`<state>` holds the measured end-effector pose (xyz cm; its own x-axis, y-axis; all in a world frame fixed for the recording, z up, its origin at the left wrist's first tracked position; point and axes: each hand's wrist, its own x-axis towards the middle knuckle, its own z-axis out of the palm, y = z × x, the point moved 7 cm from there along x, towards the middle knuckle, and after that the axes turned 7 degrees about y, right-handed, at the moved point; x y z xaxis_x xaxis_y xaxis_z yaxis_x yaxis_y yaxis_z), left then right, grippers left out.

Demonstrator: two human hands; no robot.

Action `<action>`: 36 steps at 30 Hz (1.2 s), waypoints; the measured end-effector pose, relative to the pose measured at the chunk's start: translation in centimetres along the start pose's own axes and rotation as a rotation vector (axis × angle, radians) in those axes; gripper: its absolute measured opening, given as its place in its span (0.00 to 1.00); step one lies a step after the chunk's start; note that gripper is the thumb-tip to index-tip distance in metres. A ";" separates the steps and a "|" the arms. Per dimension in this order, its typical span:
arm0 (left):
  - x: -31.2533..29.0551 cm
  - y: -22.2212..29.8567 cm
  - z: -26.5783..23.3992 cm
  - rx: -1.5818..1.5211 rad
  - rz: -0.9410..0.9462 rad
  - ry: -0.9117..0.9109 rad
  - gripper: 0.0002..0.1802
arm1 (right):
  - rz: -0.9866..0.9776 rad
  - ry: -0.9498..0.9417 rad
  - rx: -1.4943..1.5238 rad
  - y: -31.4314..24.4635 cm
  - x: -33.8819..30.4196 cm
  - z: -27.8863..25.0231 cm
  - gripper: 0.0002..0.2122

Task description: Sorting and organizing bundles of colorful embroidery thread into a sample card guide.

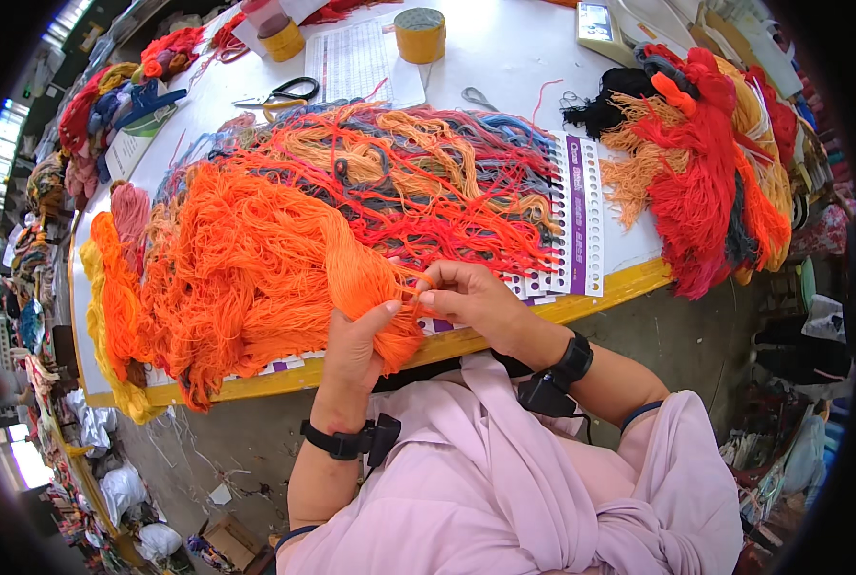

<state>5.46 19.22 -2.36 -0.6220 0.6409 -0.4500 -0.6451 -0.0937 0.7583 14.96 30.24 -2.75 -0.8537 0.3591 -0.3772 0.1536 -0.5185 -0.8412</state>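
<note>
A large heap of orange thread (246,259) lies along the near edge of the table. My left hand (353,347) is closed around one end of it, thumb on top, with the gathered strands hanging over the table's edge. Just to the right, my right hand (466,299) pinches a few orange strands drawn out from that bundle. Behind both hands, long white cards with punched holes (577,216) carry red, tan, grey and blue threads (418,168) looped in their holes. The orange heap covers the left part of these cards.
Scissors with black handles (289,89), a tape roll (420,36) and a printed sheet (351,62) lie at the back. Red, black and tan skeins (701,144) hang over the right edge. Yellow skeins (102,316) hang at the left. A scale (600,27) stands at the back right.
</note>
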 end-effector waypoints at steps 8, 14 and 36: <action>0.0 0.1 0.2 -0.006 -0.030 -0.075 0.26 | 0.063 -0.055 0.144 1.2 0.0 -0.4 0.05; 0.0 0.0 0.1 0.007 -0.039 -0.088 0.27 | 0.031 -0.053 0.111 0.8 -0.1 -0.4 0.06; -0.4 -0.3 0.5 0.039 -0.058 -0.054 0.28 | -0.001 -0.009 -0.035 0.7 0.0 -0.7 0.04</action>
<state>6.10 19.34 -2.15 -0.5581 0.6848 -0.4686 -0.6612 -0.0259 0.7497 15.43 30.38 -3.58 -0.8581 0.3530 -0.3730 0.1698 -0.4904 -0.8548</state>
